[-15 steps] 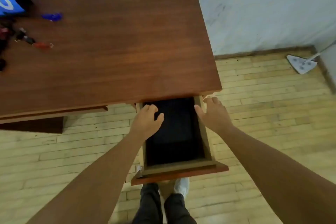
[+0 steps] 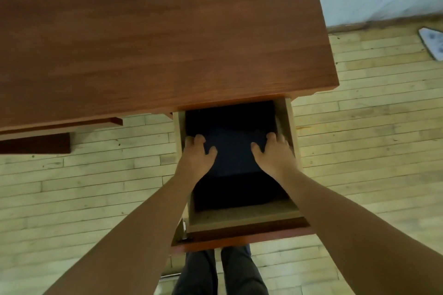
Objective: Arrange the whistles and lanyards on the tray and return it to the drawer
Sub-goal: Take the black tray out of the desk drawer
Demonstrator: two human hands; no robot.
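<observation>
The wooden drawer (image 2: 242,217) under the desk's right end is pulled out towards me. Inside lies a dark navy tray (image 2: 232,146), and nothing shows on its surface. My left hand (image 2: 196,154) is on the tray's left side, fingers curled over the edge and thumb on top. My right hand (image 2: 274,151) grips the right side the same way, close to the drawer wall. No whistles or lanyards are in view.
The red-brown desk top (image 2: 167,31) fills the upper left, overhanging the back of the drawer. A pale plank floor lies all around. A white mop head (image 2: 434,43) rests on the floor at the far right. My legs (image 2: 223,270) stand just below the drawer front.
Both hands have dropped from the drawer's rim down onto the tray's sides. The view has moved closer, and the whistles and lanyards at the desk's far left are out of frame.
</observation>
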